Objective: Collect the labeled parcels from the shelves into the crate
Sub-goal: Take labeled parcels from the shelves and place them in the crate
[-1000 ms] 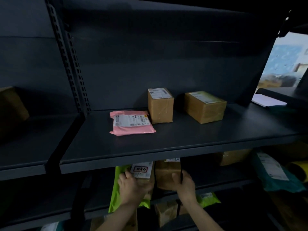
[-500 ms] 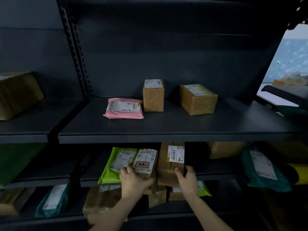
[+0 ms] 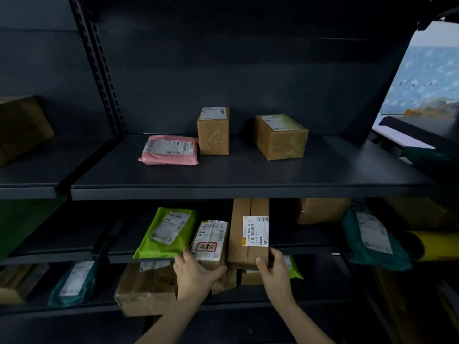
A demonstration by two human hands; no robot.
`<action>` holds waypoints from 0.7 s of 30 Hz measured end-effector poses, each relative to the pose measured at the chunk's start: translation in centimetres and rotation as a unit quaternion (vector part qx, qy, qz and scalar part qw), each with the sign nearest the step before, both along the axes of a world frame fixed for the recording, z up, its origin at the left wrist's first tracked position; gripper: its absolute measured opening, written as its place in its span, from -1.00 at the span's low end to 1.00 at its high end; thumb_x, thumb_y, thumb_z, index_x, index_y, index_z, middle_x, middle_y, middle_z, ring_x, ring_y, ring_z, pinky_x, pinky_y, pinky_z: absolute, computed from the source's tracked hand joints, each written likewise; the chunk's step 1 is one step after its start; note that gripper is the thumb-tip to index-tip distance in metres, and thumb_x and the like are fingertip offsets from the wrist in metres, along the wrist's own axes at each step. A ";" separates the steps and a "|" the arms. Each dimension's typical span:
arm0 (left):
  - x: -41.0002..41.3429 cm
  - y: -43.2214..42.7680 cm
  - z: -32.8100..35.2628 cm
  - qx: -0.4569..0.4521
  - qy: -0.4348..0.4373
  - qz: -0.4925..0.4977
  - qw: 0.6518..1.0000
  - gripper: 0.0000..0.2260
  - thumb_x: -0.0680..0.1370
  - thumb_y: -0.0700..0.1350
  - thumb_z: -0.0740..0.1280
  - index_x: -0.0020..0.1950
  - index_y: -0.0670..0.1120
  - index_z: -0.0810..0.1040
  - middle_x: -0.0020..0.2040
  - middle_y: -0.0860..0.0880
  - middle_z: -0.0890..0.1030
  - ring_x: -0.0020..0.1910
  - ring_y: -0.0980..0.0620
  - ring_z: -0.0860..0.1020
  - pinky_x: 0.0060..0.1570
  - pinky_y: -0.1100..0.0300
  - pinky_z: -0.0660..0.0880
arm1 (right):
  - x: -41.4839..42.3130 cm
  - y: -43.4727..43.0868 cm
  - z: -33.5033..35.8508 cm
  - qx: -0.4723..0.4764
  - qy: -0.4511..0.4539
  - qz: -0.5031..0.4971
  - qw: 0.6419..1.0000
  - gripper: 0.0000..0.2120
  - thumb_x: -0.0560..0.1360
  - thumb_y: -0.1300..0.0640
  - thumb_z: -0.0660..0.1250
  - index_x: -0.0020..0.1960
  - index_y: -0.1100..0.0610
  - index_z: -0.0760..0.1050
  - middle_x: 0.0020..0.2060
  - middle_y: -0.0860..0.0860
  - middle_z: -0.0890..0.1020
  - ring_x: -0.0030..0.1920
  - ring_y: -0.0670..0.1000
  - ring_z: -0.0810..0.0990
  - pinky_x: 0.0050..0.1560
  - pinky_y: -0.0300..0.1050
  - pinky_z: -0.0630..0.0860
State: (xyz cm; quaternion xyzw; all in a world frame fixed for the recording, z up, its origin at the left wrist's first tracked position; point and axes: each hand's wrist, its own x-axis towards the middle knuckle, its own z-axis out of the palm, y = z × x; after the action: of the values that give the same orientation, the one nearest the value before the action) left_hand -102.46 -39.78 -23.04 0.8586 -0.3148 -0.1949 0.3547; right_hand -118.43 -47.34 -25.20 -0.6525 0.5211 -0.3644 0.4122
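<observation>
Nearest you, your left hand (image 3: 196, 276) curled round the lower end of a small brown parcel (image 3: 211, 259) with a red-stamped white label, thumb on the right, fingers on the left; your right hand (image 3: 275, 274) gripped the bottom right corner of a tall brown box (image 3: 239, 234) with a white barcode label, thumb on its front; the two parcels stood side by side, touching, at the front edge of the middle shelf (image 3: 74, 255), tilted toward you; just left of the small parcel a lime-green mailer (image 3: 166, 234) leaned on the same shelf, touching your left fingers. Below, on the bottom shelf (image 3: 248, 302), a larger brown carton (image 3: 146, 286) sat left of your left wrist; a teal mailer (image 3: 72, 284) lay further left; a second green mailer (image 3: 295, 269) showed behind your right hand. To the right on the middle level, another teal mailer (image 3: 372, 239) leaned beside a yellow package (image 3: 434, 244); a brown box (image 3: 320, 209) sat deeper in shadow. Farther, on the upper shelf (image 3: 248, 175), a pink mailer (image 3: 171, 150) lay flat, touching an upright brown box (image 3: 213, 131); a wider brown box (image 3: 280, 136) sat apart to its right; at the far left a dim carton (image 3: 22, 125) rested on the neighbouring bay.
</observation>
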 end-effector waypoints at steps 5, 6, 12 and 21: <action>-0.2 0.3 -0.5 -0.004 0.006 0.002 1.000 0.01 0.26 0.12 0.53 0.48 -0.22 0.03 0.34 -0.16 0.19 0.39 -0.14 0.14 0.41 0.01 0.17 | -0.3 0.4 -0.3 0.012 -0.008 0.010 1.000 -0.67 0.52 0.19 0.28 0.27 0.18 0.35 -0.09 -0.22 0.44 0.00 -0.18 0.49 -0.21 -0.44 0.40; -0.2 0.3 -0.5 -0.005 0.006 0.002 1.000 0.01 0.26 0.12 0.53 0.48 -0.22 0.03 0.34 -0.16 0.19 0.39 -0.14 0.14 0.41 0.01 0.17 | -0.3 0.5 -0.4 0.013 -0.007 0.010 1.000 -0.66 0.52 0.19 0.27 0.28 0.18 0.34 -0.08 -0.22 0.44 -0.03 -0.21 0.48 -0.21 -0.44 0.41; 0.3 0.3 -0.3 -0.010 0.006 -0.002 1.000 0.00 0.26 0.12 0.53 0.48 -0.21 0.03 0.35 -0.15 0.19 0.40 -0.13 0.13 0.41 0.02 0.17 | 0.3 0.0 0.1 0.010 0.009 -0.001 1.000 -0.62 0.53 0.16 0.26 0.32 0.17 0.30 0.04 -0.04 0.47 0.13 -0.02 0.48 0.02 -0.26 0.45; 3.6 2.1 0.4 -0.044 0.017 0.034 0.998 -0.01 0.25 0.10 0.55 0.48 -0.20 0.07 0.35 -0.15 0.20 0.40 -0.12 0.14 0.42 -0.02 0.17 | 4.5 -0.5 1.5 -0.057 0.067 0.007 0.996 -0.53 0.52 0.08 0.28 0.39 0.12 0.29 0.20 0.01 0.48 0.20 -0.03 0.47 0.18 -0.17 0.43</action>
State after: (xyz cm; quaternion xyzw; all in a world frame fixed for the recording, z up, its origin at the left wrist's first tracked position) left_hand -98.81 -37.73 -22.67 0.8486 -0.2879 -0.1836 0.4040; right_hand -113.95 -47.86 -23.70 -0.7015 0.5211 -0.3460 0.3416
